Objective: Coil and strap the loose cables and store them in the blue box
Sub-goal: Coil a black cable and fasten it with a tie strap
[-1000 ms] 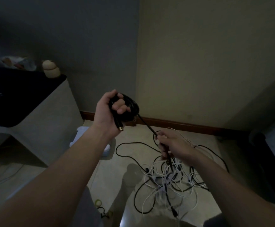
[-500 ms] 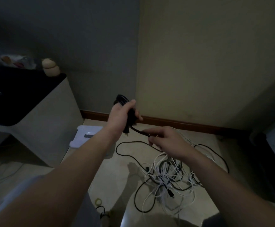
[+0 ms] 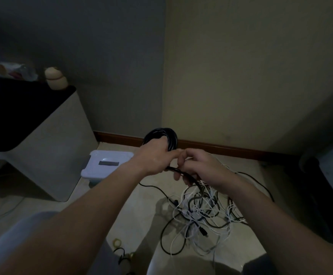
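**One coil in hand, a whole tangle waiting**

We are winding a black cable, and we are judging this to be the coiling step, early in the task. Our left hand [image 3: 154, 155] is gripping the black coil [image 3: 166, 135], fingers curled round its loops, above and to the right of the blue box [image 3: 106, 155]. Our right hand [image 3: 199, 165] is touching the left one on the side away from the box. It is pinching the loose tail [image 3: 174, 170] of that cable between curled fingers and thumb. The tail is running down into the tangle of cables [image 3: 201, 211], which is lying on the floor to the right of the box and nearer to us.

As we are reading it, the next move is laying another loop of tail onto the coil. We are expecting to draw the slack gently, because the tail is threading among white and black strands and could be snagging or dragging the heap along. How much tail is left we cannot tell.

Nothing is strapped yet, and we are seeing no strap in either hand. Some small yellowish rings [image 3: 116, 242] are lying nearer to us than the box; what they are we cannot tell. The box is sitting closed under its pale lid, so the lid is going to need lifting before storing. A cabinet [image 3: 48, 145] is standing just left of the box.
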Available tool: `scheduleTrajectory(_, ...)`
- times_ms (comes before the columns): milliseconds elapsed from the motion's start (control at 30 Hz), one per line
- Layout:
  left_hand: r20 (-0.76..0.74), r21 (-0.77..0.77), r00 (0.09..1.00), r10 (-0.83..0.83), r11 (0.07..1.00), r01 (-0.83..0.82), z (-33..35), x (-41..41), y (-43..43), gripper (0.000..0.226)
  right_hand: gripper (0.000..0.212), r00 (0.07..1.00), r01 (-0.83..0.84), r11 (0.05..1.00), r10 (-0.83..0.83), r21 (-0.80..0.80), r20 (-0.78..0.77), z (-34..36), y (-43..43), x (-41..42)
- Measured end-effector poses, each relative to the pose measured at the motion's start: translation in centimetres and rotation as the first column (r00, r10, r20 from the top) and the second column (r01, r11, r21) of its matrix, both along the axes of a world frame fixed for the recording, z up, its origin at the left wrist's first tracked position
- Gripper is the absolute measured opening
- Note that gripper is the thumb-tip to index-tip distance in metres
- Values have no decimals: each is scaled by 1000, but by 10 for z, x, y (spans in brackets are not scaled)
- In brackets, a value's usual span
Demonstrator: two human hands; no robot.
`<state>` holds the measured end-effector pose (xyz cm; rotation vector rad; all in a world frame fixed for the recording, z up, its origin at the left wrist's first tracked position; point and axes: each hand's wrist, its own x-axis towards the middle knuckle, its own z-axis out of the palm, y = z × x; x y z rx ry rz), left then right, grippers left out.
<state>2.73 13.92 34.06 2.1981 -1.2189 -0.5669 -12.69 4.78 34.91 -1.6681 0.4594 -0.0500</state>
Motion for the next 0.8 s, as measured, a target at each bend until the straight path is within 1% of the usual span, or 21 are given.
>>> scheduleTrajectory(33, 44, 27, 999, -16, 1000, 15, -1, 0, 0, 40, 8, 999, -10, 999, 9, -32, -43, 0, -3, -1)
scheduleTrajectory(100, 147, 80, 988, -50, 996, 38, -2, 2, -1, 40, 8, 990, -45, 988, 24, -147, -137, 0, -8, -2)
scheduleTrajectory(167, 221, 132, 972, -79, 990, 50, -2, 4, 0, 39, 5, 980, -100, 961, 51, -256, -192, 1, -12, -3)
scheduleTrajectory(200, 250, 151, 964, -92, 987, 55, -2, 4, 1, 38, 8, 974, -133, 943, 69, -305, -214, 2, -14, -4)
scheduleTrajectory(267, 288, 178, 948, -135, 980, 86, -4, 4, 2, 43, 23, 958, -202, 877, 86, -435, -272, 2, -21, -5)
scheduleTrajectory(333, 312, 225, 928, -203, 965, 136, -7, 2, 0, 60, 28, 939, -264, 775, 69, -574, -338, 2, -27, -8)
scheduleTrajectory(400, 326, 292, 909, -259, 942, 163, -9, 0, 0, 84, 29, 939, -270, 728, 57, -629, -338, 1, -30, -10)
scheduleTrajectory(467, 344, 337, 892, -294, 925, 176, -9, 1, 2, 108, 25, 958, -220, 727, 36, -651, -284, 0, -31, -12)
scheduleTrajectory(500, 341, 358, 887, -311, 915, 183, -9, 2, 2, 111, 22, 970, -175, 737, 15, -653, -243, 1, -33, -12)
scheduleTrajectory(533, 325, 382, 886, -331, 903, 197, -9, 4, 3, 106, 19, 980, -130, 746, -5, -653, -200, 1, -33, -12)
scheduleTrajectory(600, 226, 410, 907, -355, 880, 242, -11, 4, 2, 76, 18, 991, -62, 745, -32, -664, -129, 0, -34, -12)
scheduleTrajectory(667, 41, 374, 945, -325, 882, 287, -12, 1, 3, 45, 20, 996, -7, 726, -54, -687, -68, -1, -34, -14)
scheduleTrajectory(700, -59, 346, 951, -304, 888, 305, -11, -1, 3, 36, 23, 997, 24, 719, -71, -695, -40, -1, -35, -15)
scheduleTrajectory(733, -165, 312, 944, -285, 893, 324, -9, -3, 3, 33, 26, 995, 56, 715, -94, -697, -17, -2, -37, -16)
scheduleTrajectory(800, -373, 222, 885, -279, 899, 377, -3, -6, 4, 34, 32, 991, 99, 714, -131, -693, 6, -2, -40, -18)
